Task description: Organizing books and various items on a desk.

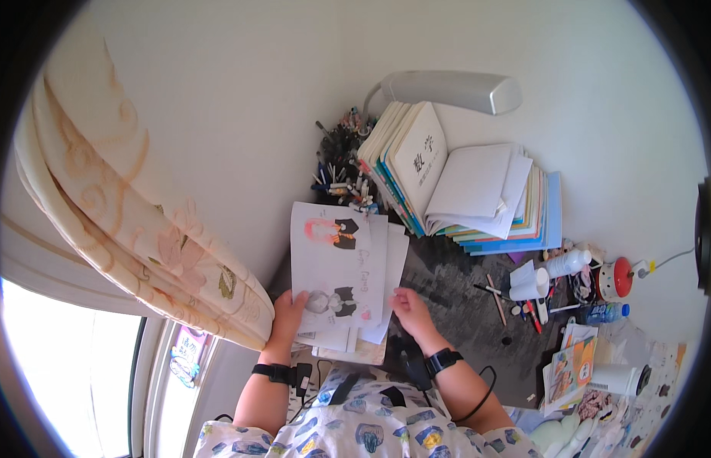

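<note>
A white sheet of paper with two drawn figures [338, 263], one coloured pink, black and orange and one in grey and black, tilts over the near left part of the dark desk. My left hand [289, 315] grips its lower left edge, thumb on top and fingers out of sight. More loose white sheets [397, 257] show beneath it on the right and lower sides. Beside the right edge of these papers is my right hand [411, 314], its fingers loosely curled with nothing visible in them. Both wrists wear black straps with small devices and cables.
Upright books [421, 160] and a book stack [510, 206] stand at the back under a grey lamp [447, 91]. Pens [338, 166] crowd the corner. Rightward are a paper roll [527, 283], markers [533, 316], a bottle [607, 312] and booklets [570, 372]. A curtain [178, 246] hangs left.
</note>
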Available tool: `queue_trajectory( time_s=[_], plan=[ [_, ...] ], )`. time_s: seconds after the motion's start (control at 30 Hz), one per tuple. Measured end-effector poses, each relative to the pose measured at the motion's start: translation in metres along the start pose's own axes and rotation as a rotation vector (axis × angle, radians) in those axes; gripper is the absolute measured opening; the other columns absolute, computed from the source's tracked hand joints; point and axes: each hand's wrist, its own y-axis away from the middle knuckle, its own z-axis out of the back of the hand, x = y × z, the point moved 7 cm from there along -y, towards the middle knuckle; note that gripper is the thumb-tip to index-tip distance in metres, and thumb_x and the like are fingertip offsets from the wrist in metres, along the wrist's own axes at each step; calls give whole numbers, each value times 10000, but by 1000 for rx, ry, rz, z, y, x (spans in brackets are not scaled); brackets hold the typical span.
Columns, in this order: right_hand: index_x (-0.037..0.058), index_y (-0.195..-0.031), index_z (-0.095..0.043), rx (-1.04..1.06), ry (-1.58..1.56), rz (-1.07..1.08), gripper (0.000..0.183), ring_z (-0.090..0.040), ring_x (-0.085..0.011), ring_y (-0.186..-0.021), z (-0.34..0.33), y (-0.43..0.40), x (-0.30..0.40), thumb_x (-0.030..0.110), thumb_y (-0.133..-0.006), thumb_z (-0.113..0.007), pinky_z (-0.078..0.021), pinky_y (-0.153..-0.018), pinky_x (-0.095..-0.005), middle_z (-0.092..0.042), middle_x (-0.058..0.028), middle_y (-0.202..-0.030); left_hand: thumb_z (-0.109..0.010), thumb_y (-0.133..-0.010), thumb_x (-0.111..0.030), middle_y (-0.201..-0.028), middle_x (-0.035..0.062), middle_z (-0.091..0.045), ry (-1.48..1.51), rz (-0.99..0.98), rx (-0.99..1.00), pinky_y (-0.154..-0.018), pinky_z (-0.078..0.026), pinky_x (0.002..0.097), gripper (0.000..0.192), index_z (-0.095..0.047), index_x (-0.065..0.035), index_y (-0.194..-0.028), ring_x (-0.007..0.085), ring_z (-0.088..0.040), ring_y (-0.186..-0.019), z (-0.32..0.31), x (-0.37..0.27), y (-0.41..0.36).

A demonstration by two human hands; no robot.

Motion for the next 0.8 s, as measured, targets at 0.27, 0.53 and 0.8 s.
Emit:
queue_trajectory(
  time_s=[0.27,0.53,0.8],
  plan=[
    [-24,-1246,-493,62,-89,127,481,-590,-200,-1028,-29,26,83,281,-908,-648,-501,-843,-342,-579,-149,-1200,-652,-899,-235,-972,125,-689,-157,-99,67,-773,-502,297,303,-633,1,-1089,193,-634,-879,-15,-88,46],
    [-27,-1202,-542,-135,-555,-138,313,-633,-177,-907,40,47,78,171,-960,-559,-518,-815,-334,-652,-107,-1049,-697,-842,-227,-1200,142,-605,-127,-516,272,-984,-414,436,331,-640,-87,-1136,355,-544,-1133,-59,-115,46],
    [-35,-1221,-536,-213,-606,-369,351,-631,-204,-950,119,106,-20,146,-928,-604,-519,-824,-358,-637,-116,-1108,-762,-758,-239,-1078,221,-612,-466,-144,-264,-895,-454,437,446,-615,-11,-1113,373,-554,-1032,-18,-16,-60]
  ],
)
